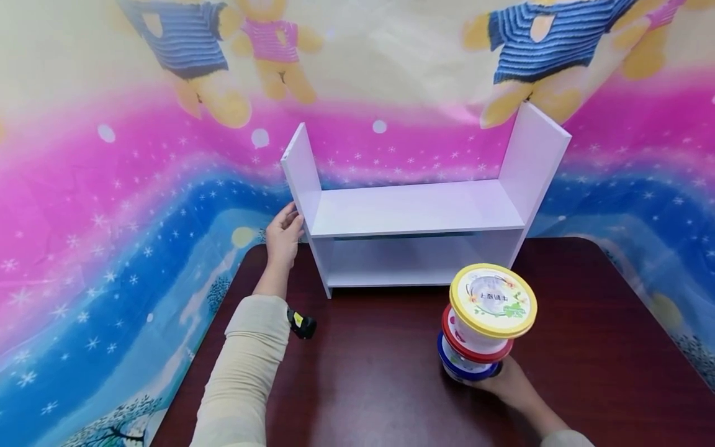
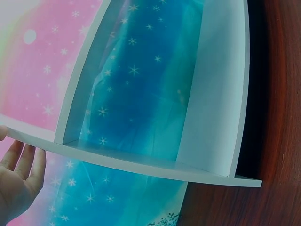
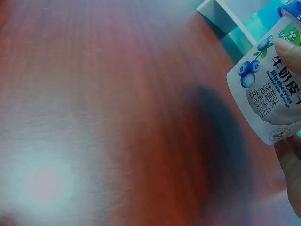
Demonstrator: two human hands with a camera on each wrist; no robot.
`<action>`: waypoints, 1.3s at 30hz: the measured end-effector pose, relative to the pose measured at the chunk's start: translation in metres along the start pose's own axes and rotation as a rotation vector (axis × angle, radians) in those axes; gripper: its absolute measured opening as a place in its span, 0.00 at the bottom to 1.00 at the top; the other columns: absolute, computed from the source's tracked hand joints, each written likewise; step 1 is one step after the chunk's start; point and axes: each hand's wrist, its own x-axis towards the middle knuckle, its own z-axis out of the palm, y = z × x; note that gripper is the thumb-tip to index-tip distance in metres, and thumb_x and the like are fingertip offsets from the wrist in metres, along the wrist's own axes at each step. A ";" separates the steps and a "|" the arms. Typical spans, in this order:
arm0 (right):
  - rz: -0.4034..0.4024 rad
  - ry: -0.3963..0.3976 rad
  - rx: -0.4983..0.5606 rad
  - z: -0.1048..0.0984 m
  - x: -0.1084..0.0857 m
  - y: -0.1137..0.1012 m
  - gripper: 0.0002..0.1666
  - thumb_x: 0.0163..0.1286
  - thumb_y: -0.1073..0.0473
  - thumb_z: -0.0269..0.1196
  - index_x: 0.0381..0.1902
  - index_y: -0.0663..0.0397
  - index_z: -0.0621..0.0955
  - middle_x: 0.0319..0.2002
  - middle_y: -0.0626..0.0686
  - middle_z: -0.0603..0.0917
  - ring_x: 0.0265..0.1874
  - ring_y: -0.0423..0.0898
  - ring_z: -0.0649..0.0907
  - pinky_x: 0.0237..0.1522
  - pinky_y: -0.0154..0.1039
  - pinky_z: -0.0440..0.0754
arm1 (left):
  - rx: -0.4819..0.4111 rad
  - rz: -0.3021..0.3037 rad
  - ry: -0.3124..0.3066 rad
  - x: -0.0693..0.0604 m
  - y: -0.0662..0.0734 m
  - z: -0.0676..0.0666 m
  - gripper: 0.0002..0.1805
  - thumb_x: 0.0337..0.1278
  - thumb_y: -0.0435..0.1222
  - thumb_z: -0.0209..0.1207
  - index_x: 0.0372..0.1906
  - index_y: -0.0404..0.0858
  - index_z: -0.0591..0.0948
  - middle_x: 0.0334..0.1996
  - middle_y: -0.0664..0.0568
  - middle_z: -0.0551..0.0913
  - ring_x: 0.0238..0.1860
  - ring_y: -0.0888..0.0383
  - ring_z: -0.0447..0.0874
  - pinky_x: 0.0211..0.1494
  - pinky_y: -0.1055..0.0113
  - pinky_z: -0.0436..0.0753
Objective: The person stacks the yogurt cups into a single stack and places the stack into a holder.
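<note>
A white two-tier shelf [image 1: 413, 208] stands on the dark table, against a printed backdrop. My left hand [image 1: 283, 239] is at its left side panel [image 2: 117, 162], fingers against the outer face and thumb at the front edge. In my right hand [image 1: 505, 382] is the lowest of three stacked tubs, a white one with a blue lid [image 1: 466, 370]; its blueberry milk-drink label [image 3: 270, 89] shows in the right wrist view. Above it sit a red-lidded tub [image 1: 475, 344] and a yellow-lidded tub [image 1: 493, 301]. The stack leans slightly right, in front of the shelf's right part.
A small black object with a yellow label [image 1: 301, 324] lies on the dark red-brown table [image 1: 380, 372], beside my left sleeve. The backdrop [image 1: 139, 205] with bears and snowflakes hangs behind and to the sides. Upright panels rise at both ends of the shelf.
</note>
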 end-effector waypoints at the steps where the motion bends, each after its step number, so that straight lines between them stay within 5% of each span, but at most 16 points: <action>1: -0.003 -0.005 -0.007 -0.001 0.003 -0.002 0.42 0.39 0.60 0.72 0.53 0.58 0.66 0.45 0.56 0.75 0.42 0.39 0.75 0.43 0.33 0.71 | -0.003 0.000 0.001 0.000 0.000 0.000 0.21 0.55 0.33 0.52 0.57 0.43 0.70 0.51 0.45 0.72 0.50 0.56 0.71 0.47 0.63 0.73; 9: -0.092 -0.077 0.028 -0.004 0.026 -0.022 0.43 0.42 0.57 0.71 0.56 0.51 0.63 0.49 0.54 0.73 0.46 0.47 0.74 0.45 0.48 0.71 | 0.011 0.001 0.016 0.002 0.002 -0.001 0.21 0.55 0.33 0.53 0.56 0.43 0.71 0.50 0.45 0.73 0.49 0.56 0.72 0.46 0.64 0.73; 15: -0.181 -0.116 0.038 -0.009 0.042 -0.037 0.44 0.44 0.60 0.70 0.58 0.48 0.61 0.51 0.52 0.71 0.48 0.47 0.72 0.47 0.48 0.70 | 0.009 -0.004 0.025 0.003 0.004 -0.001 0.21 0.55 0.33 0.52 0.56 0.43 0.71 0.50 0.46 0.73 0.49 0.56 0.72 0.47 0.64 0.73; 28: -0.133 -0.176 -0.017 -0.017 0.073 -0.072 0.46 0.41 0.53 0.71 0.58 0.47 0.61 0.52 0.53 0.70 0.51 0.54 0.69 0.49 0.56 0.65 | -0.010 -0.022 0.027 0.002 0.003 0.000 0.21 0.55 0.32 0.52 0.56 0.43 0.70 0.50 0.45 0.73 0.49 0.55 0.72 0.47 0.64 0.73; 39: -0.220 -0.203 -0.069 -0.022 0.101 -0.101 0.47 0.40 0.54 0.72 0.57 0.49 0.61 0.51 0.54 0.70 0.50 0.54 0.70 0.50 0.56 0.64 | -0.001 -0.019 0.018 0.001 0.001 0.001 0.20 0.55 0.33 0.53 0.55 0.42 0.71 0.49 0.45 0.73 0.49 0.56 0.72 0.47 0.64 0.73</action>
